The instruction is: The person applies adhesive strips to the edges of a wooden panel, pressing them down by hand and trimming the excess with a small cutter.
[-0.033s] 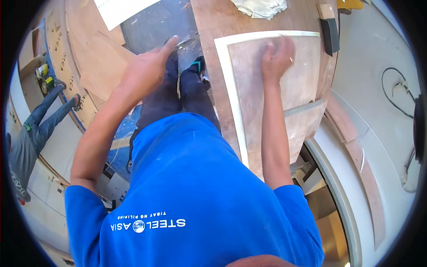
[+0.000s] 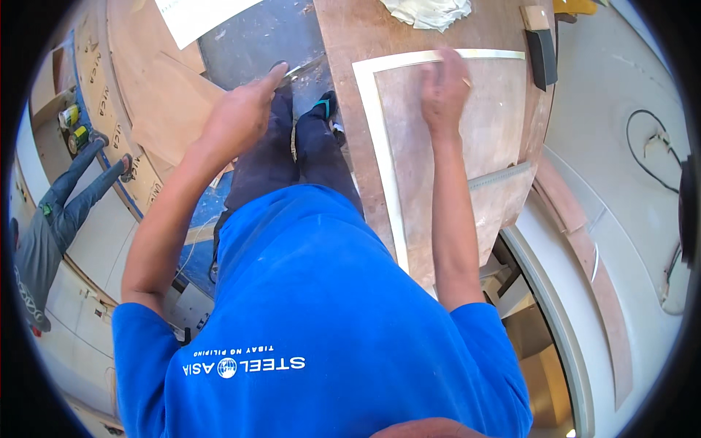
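My left hand [image 2: 237, 117] is closed around a thin metal-bladed tool [image 2: 303, 67], whose narrow blade points right over the dark floor. Most of its handle is hidden in the fist. My right hand [image 2: 445, 95] is over a thin brownish flat sheet [image 2: 401, 131] on the wooden board, its fingertips by the far white strip. Motion smears these fingers, so their grip cannot be read. A white L-shaped border [image 2: 380, 139] runs along the sheet's left and far sides. The steel ruler [image 2: 500, 176] lies across the sheet, right of my right forearm.
Crumpled cream material [image 2: 427, 11] lies at the board's far end. Near its far right corner is a black block with a wooden piece [image 2: 542, 58]. White paper [image 2: 201, 18] lies far left. Another person's legs [image 2: 80, 175] show at left, and a cable [image 2: 650, 146] at right.
My right hand has shifted slightly left and farther away over the sheet, toward the far white strip. My left hand stays nearly in place with the bladed tool.
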{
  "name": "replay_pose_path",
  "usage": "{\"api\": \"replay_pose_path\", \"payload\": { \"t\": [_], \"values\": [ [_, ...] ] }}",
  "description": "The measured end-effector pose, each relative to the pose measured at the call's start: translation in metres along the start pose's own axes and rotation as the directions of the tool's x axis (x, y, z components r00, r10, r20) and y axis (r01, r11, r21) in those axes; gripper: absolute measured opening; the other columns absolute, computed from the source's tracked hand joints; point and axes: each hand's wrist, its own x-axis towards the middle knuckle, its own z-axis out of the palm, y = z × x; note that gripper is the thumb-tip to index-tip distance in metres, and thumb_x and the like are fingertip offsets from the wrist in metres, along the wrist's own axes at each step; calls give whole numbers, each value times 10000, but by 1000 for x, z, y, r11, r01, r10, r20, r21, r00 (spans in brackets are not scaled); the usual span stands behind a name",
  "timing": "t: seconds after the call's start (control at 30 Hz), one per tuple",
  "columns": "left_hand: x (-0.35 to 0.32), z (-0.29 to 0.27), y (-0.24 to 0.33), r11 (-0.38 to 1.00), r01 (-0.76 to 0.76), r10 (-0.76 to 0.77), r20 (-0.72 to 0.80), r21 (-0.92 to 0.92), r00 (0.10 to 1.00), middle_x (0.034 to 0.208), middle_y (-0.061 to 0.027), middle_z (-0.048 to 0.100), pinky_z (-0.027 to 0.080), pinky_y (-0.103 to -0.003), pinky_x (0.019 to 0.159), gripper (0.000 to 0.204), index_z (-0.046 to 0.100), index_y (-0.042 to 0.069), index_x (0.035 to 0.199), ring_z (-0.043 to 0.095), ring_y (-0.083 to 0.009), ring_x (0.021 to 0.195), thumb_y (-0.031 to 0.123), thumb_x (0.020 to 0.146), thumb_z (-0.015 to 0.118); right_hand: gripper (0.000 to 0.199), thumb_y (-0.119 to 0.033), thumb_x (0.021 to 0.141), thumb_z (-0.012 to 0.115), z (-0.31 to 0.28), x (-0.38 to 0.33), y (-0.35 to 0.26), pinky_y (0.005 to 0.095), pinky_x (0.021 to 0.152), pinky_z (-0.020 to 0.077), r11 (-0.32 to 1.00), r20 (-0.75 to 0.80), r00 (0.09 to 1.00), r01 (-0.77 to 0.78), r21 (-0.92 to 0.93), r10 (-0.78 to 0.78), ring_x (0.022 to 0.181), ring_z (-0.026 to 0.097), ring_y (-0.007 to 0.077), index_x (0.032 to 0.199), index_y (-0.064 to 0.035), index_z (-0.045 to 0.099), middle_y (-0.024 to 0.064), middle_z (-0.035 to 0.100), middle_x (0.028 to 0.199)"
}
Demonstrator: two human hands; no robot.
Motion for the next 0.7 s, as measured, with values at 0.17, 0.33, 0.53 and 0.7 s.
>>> {"api": "replay_pose_path", "payload": {
  "t": [0.17,0.33,0.53,0.7],
  "values": [
    [-17,53,-27,889,116,-168,-79,-442,983,1116,-290,675,531,-461,841,457,516,72,1456,672,-459,1004,39,1001,521,461,-291,866,787,-2,23,-39,602,1102,297,952,424,855,299,64,-298,1293,520,322,1288,-175,644,49,601,1297],
    [-26,73,-25,822,150,-232,-83,-549,969,1098,-270,684,535,-446,850,443,529,77,1444,668,-456,984,32,1003,525,455,-371,837,810,5,41,-39,612,1069,306,954,592,767,298,14,-248,1210,534,321,1209,-186,627,47,579,1198],
    [-17,88,-29,939,-138,66,-228,-314,971,987,-195,669,528,-477,783,480,519,127,1482,658,-428,878,40,1009,533,510,-409,827,814,-5,41,-32,611,1074,307,967,580,783,252,34,-224,1242,526,327,1242,-187,618,50,579,1276],
    [30,86,18,964,-177,150,-145,-199,978,1130,-214,675,548,-545,769,599,452,155,1521,675,-466,873,26,938,496,640,-414,939,673,-28,-2,33,569,1158,260,979,-56,983,-181,-96,177,1440,389,374,1458,-71,520,185,435,1547]
  ]
}}
